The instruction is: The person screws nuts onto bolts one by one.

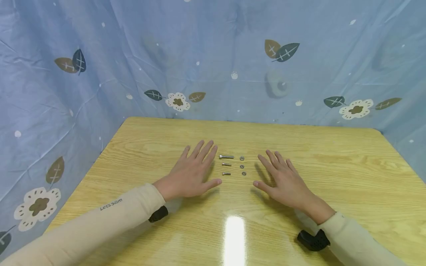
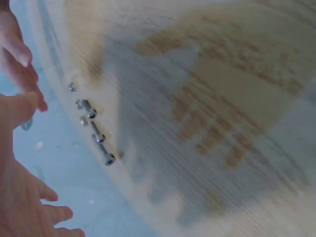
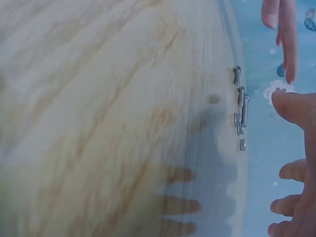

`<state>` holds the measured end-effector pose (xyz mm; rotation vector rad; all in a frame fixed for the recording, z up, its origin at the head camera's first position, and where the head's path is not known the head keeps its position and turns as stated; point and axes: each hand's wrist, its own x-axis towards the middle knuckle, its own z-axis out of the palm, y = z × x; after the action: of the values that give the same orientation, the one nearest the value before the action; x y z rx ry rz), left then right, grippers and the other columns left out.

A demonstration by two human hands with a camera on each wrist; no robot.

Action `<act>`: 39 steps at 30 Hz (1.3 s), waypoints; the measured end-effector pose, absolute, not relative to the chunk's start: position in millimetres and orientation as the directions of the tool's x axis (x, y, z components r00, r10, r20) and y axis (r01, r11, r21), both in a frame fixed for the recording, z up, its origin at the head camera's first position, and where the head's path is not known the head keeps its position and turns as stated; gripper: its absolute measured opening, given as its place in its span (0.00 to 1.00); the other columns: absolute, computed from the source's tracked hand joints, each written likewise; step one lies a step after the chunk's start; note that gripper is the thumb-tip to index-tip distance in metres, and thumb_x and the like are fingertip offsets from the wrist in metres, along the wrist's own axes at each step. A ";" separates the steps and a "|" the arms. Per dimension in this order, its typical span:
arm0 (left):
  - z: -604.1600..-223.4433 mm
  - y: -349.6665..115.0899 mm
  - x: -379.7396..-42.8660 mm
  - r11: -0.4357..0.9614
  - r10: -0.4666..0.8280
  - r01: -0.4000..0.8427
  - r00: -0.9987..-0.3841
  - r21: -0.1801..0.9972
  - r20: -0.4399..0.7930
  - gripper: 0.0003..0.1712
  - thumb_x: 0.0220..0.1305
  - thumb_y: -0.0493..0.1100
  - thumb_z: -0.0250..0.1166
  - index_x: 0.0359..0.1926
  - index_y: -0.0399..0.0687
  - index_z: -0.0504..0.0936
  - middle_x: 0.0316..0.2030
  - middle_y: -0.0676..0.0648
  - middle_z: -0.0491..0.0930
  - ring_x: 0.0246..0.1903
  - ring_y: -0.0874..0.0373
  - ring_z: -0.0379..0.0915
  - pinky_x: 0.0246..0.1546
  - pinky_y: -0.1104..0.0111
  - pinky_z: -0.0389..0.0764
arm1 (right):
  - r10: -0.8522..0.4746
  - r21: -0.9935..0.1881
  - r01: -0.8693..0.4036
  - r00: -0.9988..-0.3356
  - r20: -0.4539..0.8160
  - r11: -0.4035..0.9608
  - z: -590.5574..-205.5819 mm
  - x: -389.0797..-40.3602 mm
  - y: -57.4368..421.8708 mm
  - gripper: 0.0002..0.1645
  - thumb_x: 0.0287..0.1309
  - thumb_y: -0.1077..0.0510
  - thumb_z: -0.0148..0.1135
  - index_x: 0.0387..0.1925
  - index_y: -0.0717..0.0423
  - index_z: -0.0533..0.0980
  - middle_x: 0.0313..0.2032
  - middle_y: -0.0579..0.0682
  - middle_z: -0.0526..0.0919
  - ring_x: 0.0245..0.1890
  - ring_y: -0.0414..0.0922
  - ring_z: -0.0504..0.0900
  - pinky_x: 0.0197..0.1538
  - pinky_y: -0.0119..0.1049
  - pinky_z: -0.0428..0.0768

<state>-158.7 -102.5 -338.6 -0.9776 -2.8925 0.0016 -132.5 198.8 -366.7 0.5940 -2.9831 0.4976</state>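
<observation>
Three silver socket-head bolts lie in a column on the wooden table: a long bolt [image 1: 226, 157] at the back, a shorter bolt [image 1: 226, 164] in the middle and another short bolt [image 1: 226, 173] in front. To their right is a column of three nuts: a back nut [image 1: 242, 158], a middle nut [image 1: 242, 166] and a front nut [image 1: 244, 173]. My left hand [image 1: 191, 171] is spread just left of the bolts, holding nothing. Right of the nuts, my right hand [image 1: 283, 179] is also spread and holds nothing. Both wrist views show the bolts and nuts beyond the thumbs.
The wooden table [image 1: 133, 147] has a blue patterned curtain [image 1: 216, 55] along its back and sides. A black wrist device [image 1: 313, 240] sits under the right sleeve, and another black device [image 1: 158, 214] under the left. Light glares off the table's front.
</observation>
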 end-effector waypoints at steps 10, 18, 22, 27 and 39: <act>-342.0 -103.3 -157.9 0.805 0.593 0.592 -0.803 -0.034 0.063 0.50 0.68 0.72 0.43 0.77 0.47 0.40 0.77 0.44 0.41 0.76 0.44 0.39 0.69 0.42 0.54 | -0.370 -0.362 -0.398 -0.917 0.148 0.843 -371.0 -135.7 195.4 0.44 0.62 0.36 0.58 0.71 0.54 0.60 0.73 0.62 0.55 0.74 0.65 0.50 0.69 0.68 0.48; -342.9 -99.5 -158.3 0.807 0.588 0.591 -0.803 -0.004 0.097 0.47 0.69 0.69 0.46 0.76 0.46 0.46 0.76 0.44 0.48 0.75 0.44 0.46 0.68 0.43 0.57 | -0.364 -0.415 -0.439 -0.897 0.250 0.797 -372.5 -138.7 191.5 0.36 0.64 0.44 0.60 0.67 0.57 0.66 0.69 0.62 0.63 0.69 0.64 0.61 0.65 0.69 0.56; -344.3 -98.6 -160.0 0.814 0.579 0.581 -0.808 -0.012 0.105 0.46 0.69 0.69 0.46 0.76 0.46 0.51 0.75 0.44 0.53 0.73 0.45 0.51 0.67 0.45 0.60 | -0.344 -0.469 -0.422 -0.906 0.246 0.776 -371.2 -141.0 189.4 0.35 0.64 0.44 0.60 0.67 0.56 0.66 0.70 0.61 0.62 0.69 0.64 0.60 0.63 0.68 0.61; -344.6 -97.9 -162.0 0.814 0.577 0.580 -0.810 0.002 0.103 0.44 0.68 0.67 0.49 0.74 0.45 0.56 0.72 0.43 0.59 0.70 0.47 0.57 0.64 0.48 0.64 | -0.328 -0.516 -0.405 -0.914 0.239 0.755 -373.8 -142.8 186.8 0.34 0.65 0.45 0.59 0.66 0.56 0.67 0.69 0.61 0.63 0.68 0.63 0.62 0.61 0.67 0.64; -343.6 -95.4 -168.1 0.813 0.571 0.581 -0.807 0.037 0.151 0.40 0.66 0.66 0.55 0.69 0.45 0.65 0.64 0.42 0.70 0.64 0.48 0.67 0.59 0.50 0.71 | -0.306 -0.534 -0.393 -0.919 0.248 0.749 -376.3 -146.2 184.4 0.27 0.63 0.46 0.62 0.60 0.53 0.73 0.61 0.57 0.74 0.62 0.60 0.70 0.58 0.64 0.69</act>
<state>-168.1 -95.4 -343.6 -0.9143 -2.8633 -0.1226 -146.2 184.4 -376.3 0.5638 -2.8014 0.9036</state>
